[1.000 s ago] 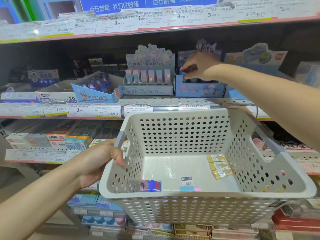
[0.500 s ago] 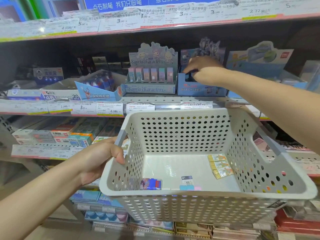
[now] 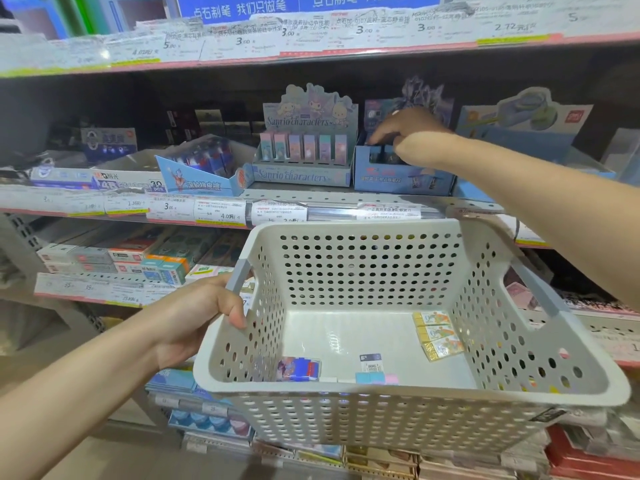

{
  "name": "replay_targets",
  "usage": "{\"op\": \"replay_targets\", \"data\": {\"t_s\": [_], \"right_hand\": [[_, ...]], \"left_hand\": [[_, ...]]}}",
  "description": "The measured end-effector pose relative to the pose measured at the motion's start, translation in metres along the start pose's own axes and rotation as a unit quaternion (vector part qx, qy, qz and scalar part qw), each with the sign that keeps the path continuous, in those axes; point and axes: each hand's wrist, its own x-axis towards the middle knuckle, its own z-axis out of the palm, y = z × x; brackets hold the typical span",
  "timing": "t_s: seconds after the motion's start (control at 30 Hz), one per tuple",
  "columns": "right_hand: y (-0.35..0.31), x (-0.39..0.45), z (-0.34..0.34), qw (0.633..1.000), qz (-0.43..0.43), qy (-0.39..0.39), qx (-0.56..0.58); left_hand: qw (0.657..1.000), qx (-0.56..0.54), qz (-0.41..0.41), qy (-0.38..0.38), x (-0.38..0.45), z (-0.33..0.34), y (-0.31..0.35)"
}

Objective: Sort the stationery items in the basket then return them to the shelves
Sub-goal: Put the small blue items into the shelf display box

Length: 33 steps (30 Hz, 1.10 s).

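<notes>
- The blue display box [image 3: 403, 174] stands on the middle shelf [image 3: 311, 199], straight beyond the basket's far wall; the right hand [image 3: 410, 138] reaches down into its open top.
- Its fingers are curled downward into the box; whether they pinch an item, I cannot tell.
- The left hand [image 3: 204, 313] grips the white perforated basket [image 3: 363, 271] by its left handle.
- Left to shelve: three yellow packs [image 3: 438, 334] lying rightward, a blue-red pack [image 3: 298, 368] and small erasers [image 3: 375, 375] along the near wall, all nearer the free right hand.
</notes>
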Motion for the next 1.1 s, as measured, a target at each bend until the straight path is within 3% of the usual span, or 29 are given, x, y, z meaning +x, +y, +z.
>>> {"op": "replay_targets", "data": {"t_s": [0.13, 0.27, 0.47, 0.63, 0.7, 0.8, 0.87, 0.97, 1.1], "right_hand": [[0.004, 0.000, 0.005, 1.000, -0.013, 0.017, -0.012], [0.005, -0.007, 0.011, 0.995, -0.023, 0.077, 0.056], [-0.008, -0.020, 0.025, 0.970, -0.155, 0.173, 0.078], [-0.046, -0.048, 0.043, 0.921, -0.299, 0.231, 0.098], [-0.066, -0.059, 0.055, 0.914, -0.359, 0.176, 0.071], [-0.098, -0.072, 0.076, 0.924, -0.383, -0.010, 0.021], [-0.114, -0.075, 0.096, 0.931, -0.322, -0.171, -0.021], [-0.131, -0.074, 0.131, 0.894, -0.204, -0.386, -0.098], [-0.145, -0.076, 0.168, 0.857, -0.100, -0.492, -0.118]], "left_hand": [[0.999, 0.028, 0.031, 0.033, -0.001, 0.006, -0.005], [0.999, 0.028, 0.020, 0.041, 0.002, 0.005, -0.010], [1.000, -0.017, -0.008, -0.016, 0.006, -0.009, -0.007], [1.000, -0.010, -0.006, -0.018, 0.016, -0.036, -0.007], [1.000, -0.004, -0.007, -0.018, 0.020, -0.048, -0.007], [1.000, 0.010, -0.005, -0.025, 0.022, -0.065, -0.007], [0.999, 0.021, 0.000, -0.034, 0.022, -0.074, -0.006], [0.998, 0.028, 0.009, -0.051, 0.019, -0.087, -0.003], [0.996, 0.039, 0.012, -0.074, 0.018, -0.108, -0.002]]}}
